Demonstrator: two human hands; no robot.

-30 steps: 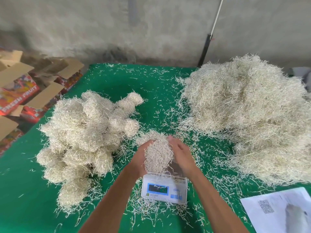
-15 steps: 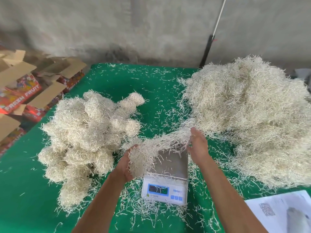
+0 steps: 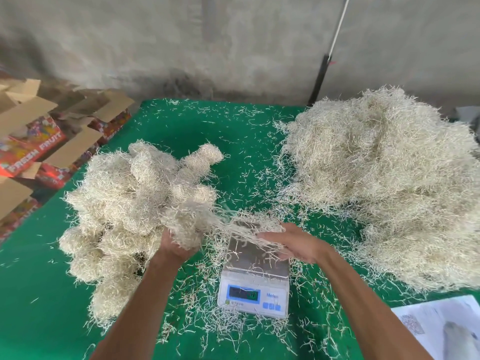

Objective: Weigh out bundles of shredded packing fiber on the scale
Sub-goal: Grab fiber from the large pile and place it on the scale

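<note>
so, left hand (image 3: 179, 245): grips the fiber bundle (image 3: 189, 222), left of the scale (image 3: 255, 271) (beside the finished pile (image 3: 130, 198))
right hand (image 3: 293, 245): nearer the scale, pinching stray strands (image 3: 249, 231)

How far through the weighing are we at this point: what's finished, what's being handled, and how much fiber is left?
Done: a heap of rolled bundles lies left of the scale. In hand: the left hand grips a fresh bundle off the scale, while the right hand holds trailing strands over the pan. Left: the big loose pile on the right remains unweighed.
</note>
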